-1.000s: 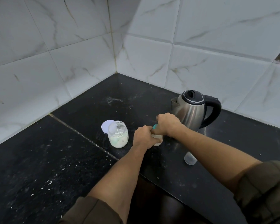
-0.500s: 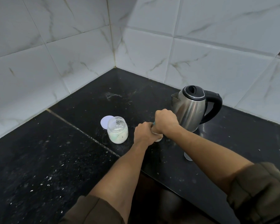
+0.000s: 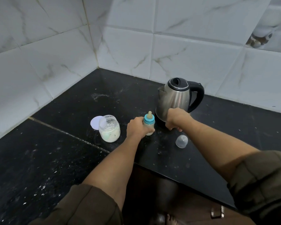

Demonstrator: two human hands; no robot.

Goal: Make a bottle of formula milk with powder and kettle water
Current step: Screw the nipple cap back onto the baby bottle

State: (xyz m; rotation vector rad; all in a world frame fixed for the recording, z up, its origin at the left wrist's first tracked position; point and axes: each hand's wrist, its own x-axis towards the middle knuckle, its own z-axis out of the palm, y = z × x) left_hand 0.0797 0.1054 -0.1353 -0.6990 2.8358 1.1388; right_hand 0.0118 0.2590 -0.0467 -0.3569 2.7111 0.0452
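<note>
A small baby bottle (image 3: 149, 125) with a teal collar and a tan teat stands upright on the black counter (image 3: 55, 159), filled with pale milk. My left hand (image 3: 136, 128) grips its body from the left. My right hand (image 3: 177, 119) hovers just right of the bottle, in front of the steel kettle's base, fingers loosely curled downward and holding nothing. The steel kettle (image 3: 173, 98) with a black lid and handle stands behind it. An open glass jar of formula powder (image 3: 109, 129) sits to the left, its white lid (image 3: 95, 123) lying flat beside it.
A clear dome-shaped bottle cap (image 3: 181, 141) lies on the counter in front of the kettle, to the right. White tiled walls (image 3: 39, 62) meet in a corner behind. Spilled powder specks dot the counter. The counter's front edge runs diagonally below my arms.
My right hand has let go of the bottle's top and moved right toward the kettle, uncovering the teal collar and teat. My left hand still holds the bottle.
</note>
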